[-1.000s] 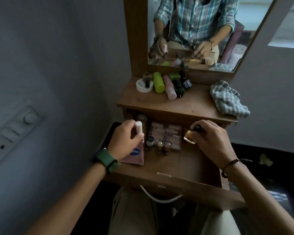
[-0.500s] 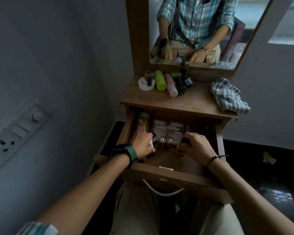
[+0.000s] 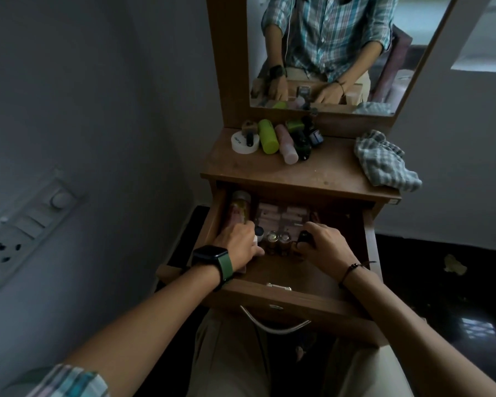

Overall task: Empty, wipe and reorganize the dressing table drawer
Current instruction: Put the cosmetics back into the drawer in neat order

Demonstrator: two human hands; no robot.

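Observation:
The wooden drawer of the dressing table stands pulled open. Inside lie a clear-capped bottle at the left, pink packets at the back, and two small gold-capped bottles in the middle. My left hand is down in the drawer's left side with its fingers curled round a small white-topped tube. My right hand grips a small dark-capped bottle set next to the gold-capped ones.
On the tabletop stand a white round tin, a green bottle, a pink bottle and dark bottles. A checked cloth lies at its right. A mirror rises behind. A switchboard is on the left wall.
Both hands came down from above the drawer into it. The white-topped tube and the dark-capped bottle went down with them, next to the small bottles.

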